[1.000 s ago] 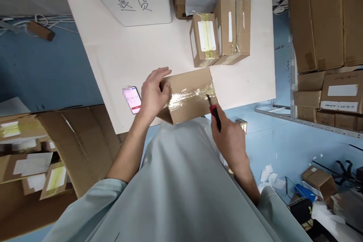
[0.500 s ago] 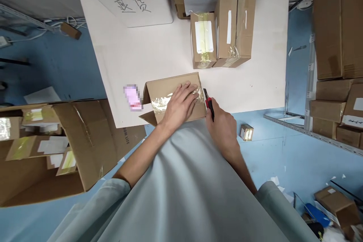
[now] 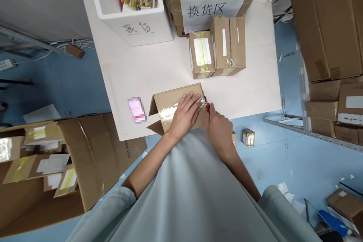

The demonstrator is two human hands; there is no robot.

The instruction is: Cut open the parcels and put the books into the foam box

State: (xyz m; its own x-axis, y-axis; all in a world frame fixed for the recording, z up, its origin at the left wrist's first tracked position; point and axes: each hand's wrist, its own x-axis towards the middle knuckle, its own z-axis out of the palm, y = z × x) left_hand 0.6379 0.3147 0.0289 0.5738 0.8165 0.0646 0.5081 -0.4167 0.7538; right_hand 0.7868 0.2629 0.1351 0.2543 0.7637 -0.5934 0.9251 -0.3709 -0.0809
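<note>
A brown cardboard box point(image 3: 167, 98) with clear tape across its top lies at the table's near edge, its left-end flaps standing open. My left hand point(image 3: 184, 115) rests flat on the box's top, fingers stretched over the tape. In my right hand point(image 3: 219, 128) is a red and black utility knife point(image 3: 208, 107), gripped in a closed fist. Its tip meets the right end of the box, close to the tape; how deep the blade sits is hidden. Left of the box lies a pink, pixelated flat object point(image 3: 137, 110).
Three taped cartons point(image 3: 217, 47) stand behind the box. Farther back are a white foam bin point(image 3: 141, 26) with books and a labelled cardboard box point(image 3: 210, 7). A big open carton point(image 3: 93, 155) holding parcels is at left; stacked boxes point(image 3: 324, 102) stand at right.
The view has tipped up, showing more of the bins at the back. The knife now sits closer against the box's right end, while my left hand stays on top.
</note>
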